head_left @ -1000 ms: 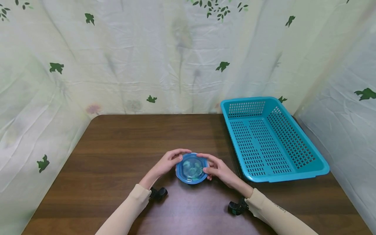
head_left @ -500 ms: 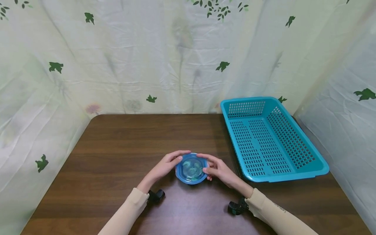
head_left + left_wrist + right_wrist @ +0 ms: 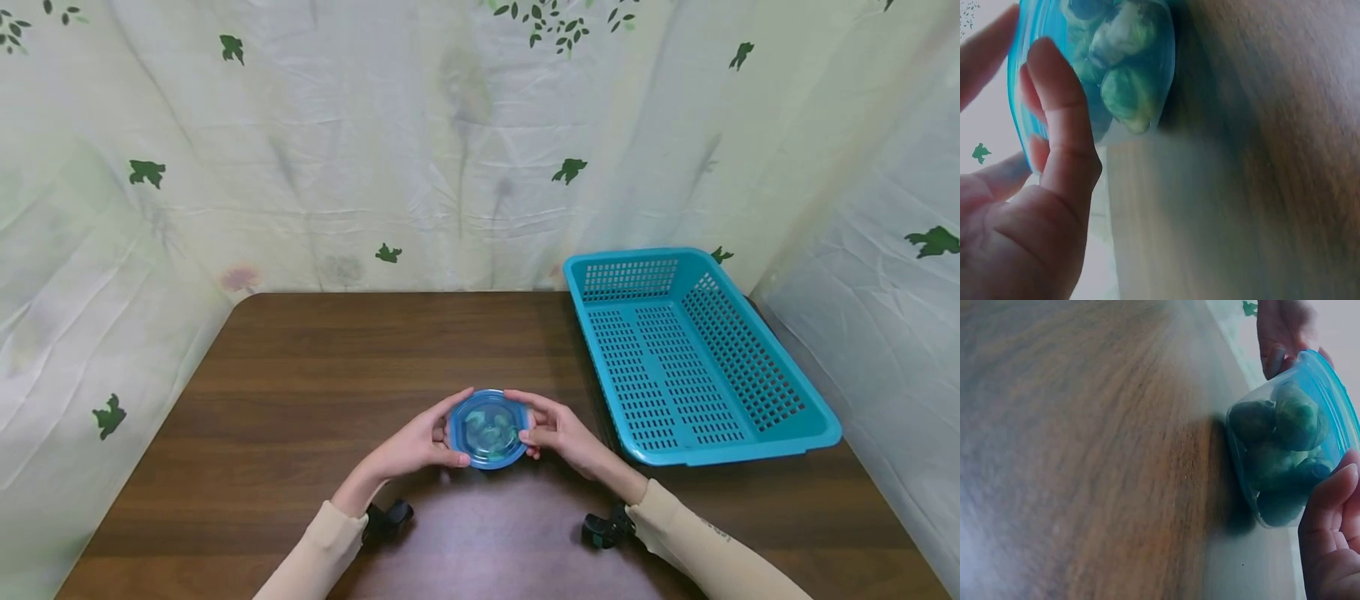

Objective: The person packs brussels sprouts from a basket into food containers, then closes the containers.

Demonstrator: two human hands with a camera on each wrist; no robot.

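Observation:
A round, clear food container point(image 3: 1272, 434) with a blue lid point(image 3: 489, 429) is in front of me at the middle of the table. Green, rounded pieces that look like Brussels sprouts point(image 3: 1125, 94) show through its wall. My left hand point(image 3: 420, 442) grips the left side, its thumb at the lower left of the rim and a finger along the upper left. On the opposite side my right hand point(image 3: 558, 433) holds the container, thumb on the lid's edge and index finger along the upper rim. Its other fingers bend against the side and are partly hidden.
A turquoise perforated basket point(image 3: 651, 367) stands at the right of the brown wooden table point(image 3: 337, 350), with nothing in it. Pale leaf-patterned cloth point(image 3: 420, 167) hangs behind the table and along both sides.
My left hand has slid down round the container's left side; its thumb went from the upper left to the lower left of the rim. The right hand and container have hardly moved.

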